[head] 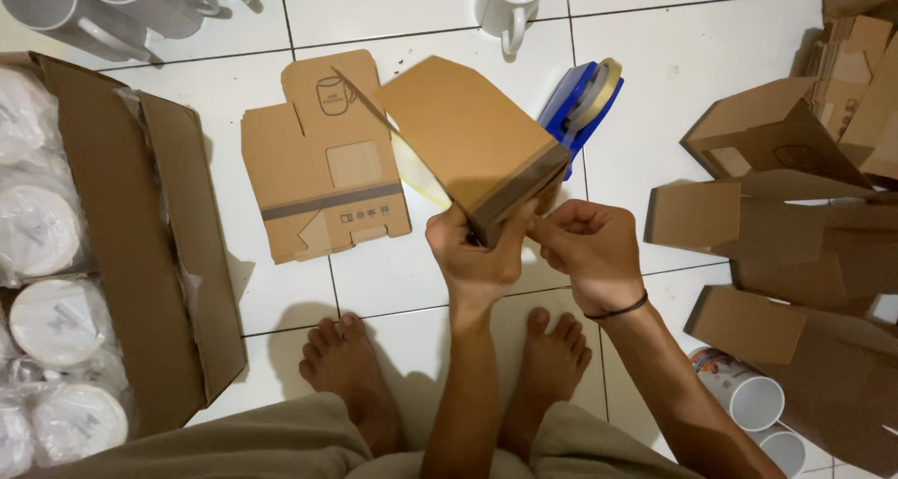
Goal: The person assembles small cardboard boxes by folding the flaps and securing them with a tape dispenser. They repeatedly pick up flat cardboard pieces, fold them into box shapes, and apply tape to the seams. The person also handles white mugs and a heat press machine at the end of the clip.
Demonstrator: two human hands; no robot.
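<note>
Near the middle of the head view, a folded brown cardboard box [468,142] is held up above the white tiled floor [711,49], gripped at its lower corner by both hands. The left hand [475,254] is closed on the box's lower edge, with its fingers [447,238] wrapped around the corner, and the right hand [591,250] is pinched shut on the same corner from the right side. Behind the box, a blue tape dispenser [582,100] is seen, partly hidden by it. To the left of centre, a flat unfolded carton [318,161] lies on the floor. At the left edge, a large open carton [140,245] packed with wrapped white mugs is seen. A single white mug [510,2] stands at the top centre. Assembled brown boxes [776,208] are piled at the right of the frame. Two bare feet are seen at the bottom centre.
</note>
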